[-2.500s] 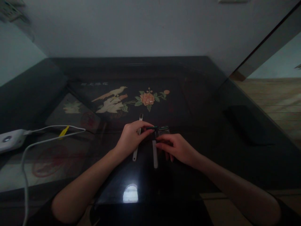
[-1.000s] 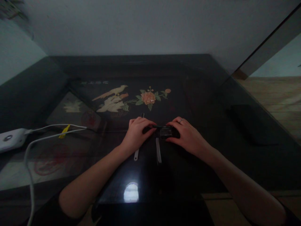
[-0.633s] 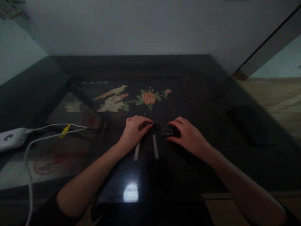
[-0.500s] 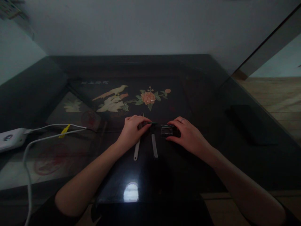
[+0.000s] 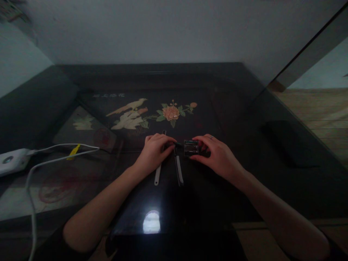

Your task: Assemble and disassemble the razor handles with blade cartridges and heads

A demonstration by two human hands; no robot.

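My left hand [image 5: 156, 150] is closed in a pinch on a small, thin dark-green piece [image 5: 178, 144], most of it hidden by the fingers. Just below that piece a light-grey flat strip [image 5: 179, 170] runs toward me; whether it joins the piece I cannot tell. Thumb and fingers of my right hand [image 5: 210, 148] grip a small dark box [image 5: 191, 148] by its right side. Its face shows lighter bars running lengthwise. A narrow gap separates box and green piece. Under my left hand lies a second grey strip [image 5: 157, 175] with a hole at its near end.
The dark glossy table [image 5: 228, 108] carries a bird-and-flower picture [image 5: 170, 113]. At the left edge stands a white device [image 5: 12, 161] with a white cable [image 5: 54, 163] bearing a yellow tag [image 5: 73, 152]. A flat black object [image 5: 288, 145] lies at the right.
The green piece and the box, close together a second ago, now stand slightly apart. My left hand has shifted left, and the box has tilted so more of its face shows.
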